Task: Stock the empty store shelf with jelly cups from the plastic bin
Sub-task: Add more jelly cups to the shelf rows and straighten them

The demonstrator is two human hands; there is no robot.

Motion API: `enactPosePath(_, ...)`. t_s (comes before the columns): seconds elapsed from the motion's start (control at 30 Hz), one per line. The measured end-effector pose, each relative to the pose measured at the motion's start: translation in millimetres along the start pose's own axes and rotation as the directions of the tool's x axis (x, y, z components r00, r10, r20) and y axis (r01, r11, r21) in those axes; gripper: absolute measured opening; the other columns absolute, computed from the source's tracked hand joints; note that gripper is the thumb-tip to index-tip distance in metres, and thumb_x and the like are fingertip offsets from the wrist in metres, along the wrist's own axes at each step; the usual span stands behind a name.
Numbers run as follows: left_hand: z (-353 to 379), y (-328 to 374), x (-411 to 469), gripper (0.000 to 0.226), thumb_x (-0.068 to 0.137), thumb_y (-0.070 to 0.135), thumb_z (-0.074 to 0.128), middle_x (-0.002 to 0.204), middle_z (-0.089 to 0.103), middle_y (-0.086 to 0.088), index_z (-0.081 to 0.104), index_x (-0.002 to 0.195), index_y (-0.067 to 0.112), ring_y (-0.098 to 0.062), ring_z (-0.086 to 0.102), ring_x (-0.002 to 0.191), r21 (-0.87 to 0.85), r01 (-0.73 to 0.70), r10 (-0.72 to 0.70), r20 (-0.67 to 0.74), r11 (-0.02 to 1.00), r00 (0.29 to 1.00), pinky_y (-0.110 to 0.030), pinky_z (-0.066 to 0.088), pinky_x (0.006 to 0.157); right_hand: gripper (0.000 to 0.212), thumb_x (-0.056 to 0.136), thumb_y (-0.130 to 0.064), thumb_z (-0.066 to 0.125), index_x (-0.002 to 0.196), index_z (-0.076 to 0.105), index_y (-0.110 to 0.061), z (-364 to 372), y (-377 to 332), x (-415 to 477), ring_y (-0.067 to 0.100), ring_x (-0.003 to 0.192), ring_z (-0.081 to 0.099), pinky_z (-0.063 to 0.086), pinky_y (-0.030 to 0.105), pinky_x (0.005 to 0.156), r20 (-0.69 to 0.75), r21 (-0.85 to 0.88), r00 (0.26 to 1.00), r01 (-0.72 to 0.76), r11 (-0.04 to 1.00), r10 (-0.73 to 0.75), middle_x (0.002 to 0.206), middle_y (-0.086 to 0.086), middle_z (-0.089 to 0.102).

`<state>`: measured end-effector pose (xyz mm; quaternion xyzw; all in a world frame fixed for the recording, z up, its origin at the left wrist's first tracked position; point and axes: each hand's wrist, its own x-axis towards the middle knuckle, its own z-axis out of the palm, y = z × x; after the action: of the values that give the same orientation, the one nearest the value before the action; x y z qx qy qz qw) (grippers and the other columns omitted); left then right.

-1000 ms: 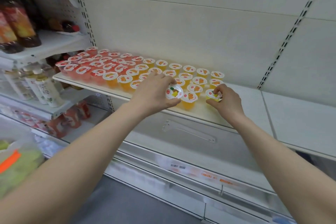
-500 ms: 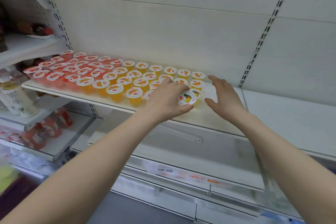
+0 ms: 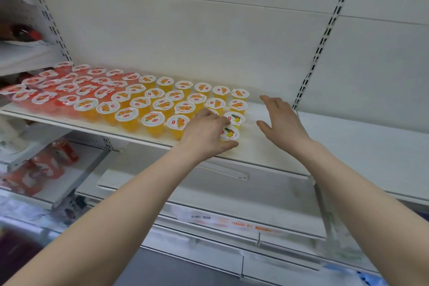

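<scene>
A: The left hand [image 3: 205, 133] covers the sides of the front jelly cup [image 3: 230, 133]; only its lid shows.
B: Noted. A second cup [image 3: 215, 112] behind the knuckles, mostly hidden. Red packets [image 3: 34, 172] lower left, blurred. Label strip [image 3: 243, 224] print too small to read. Left forearm [image 3: 92, 227] and right forearm [image 3: 371, 204] run off the edges.

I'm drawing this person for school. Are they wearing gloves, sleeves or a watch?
No. The left hand and right hand are bare, with no gloves, rings or watch. The left forearm and right forearm are bare too; no sleeve shows.
</scene>
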<state>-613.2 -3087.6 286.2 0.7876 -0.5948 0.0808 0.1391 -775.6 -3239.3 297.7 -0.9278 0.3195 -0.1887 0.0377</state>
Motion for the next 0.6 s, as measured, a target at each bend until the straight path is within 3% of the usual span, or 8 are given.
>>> enactPosePath(0.13, -8.3, -6.2, -3.8, 0.068, 0.077, 0.076, 0.048, 0.123, 0.062, 0.005, 0.059, 0.125, 0.029, -0.021, 0.044, 0.122, -0.022, 0.010, -0.010, -0.020, 1.000, 1.000, -0.034, 0.042, 0.094, 0.061, 0.096, -0.030, 0.054, 0.149, 0.030, -0.014, -4.8, -8.1, 3.1, 0.029, 0.128, 0.039, 0.034, 0.037, 0.103, -0.002, -0.025, 1.000, 0.019, 1.000, -0.019, 0.143, 0.010, 0.042)
enactPosePath(0.37, -43.2, -45.5, -20.0, 0.053, 0.093, 0.054, 0.048, 0.134, 0.056, -0.001, 0.053, 0.134, 0.021, -0.025, 0.042, 0.126, 0.000, -0.020, 0.020, -0.146, 1.000, 0.989, -0.037, 0.036, 0.102, 0.052, 0.097, -0.031, 0.052, 0.144, 0.040, -0.012, -17.3, -44.3, 5.3, 0.033, 0.124, 0.044, 0.036, 0.042, 0.101, -0.016, -0.119, 0.990, 0.136, 0.984, -0.139, 0.138, 0.013, 0.047)
enactPosePath(0.6, -79.5, -115.6, -75.3, 0.055, 0.094, 0.049, 0.049, 0.135, 0.053, -0.006, 0.048, 0.139, 0.017, -0.028, 0.045, 0.124, 0.125, 0.006, 0.020, -0.204, 0.992, 0.979, -0.038, 0.035, 0.104, 0.052, 0.096, -0.033, 0.054, 0.141, 0.046, -0.009, -14.7, -123.0, 3.5, 0.034, 0.126, 0.045, 0.036, 0.044, 0.104, -0.023, -0.168, 0.960, 0.270, 0.948, -0.277, 0.137, 0.014, 0.051)
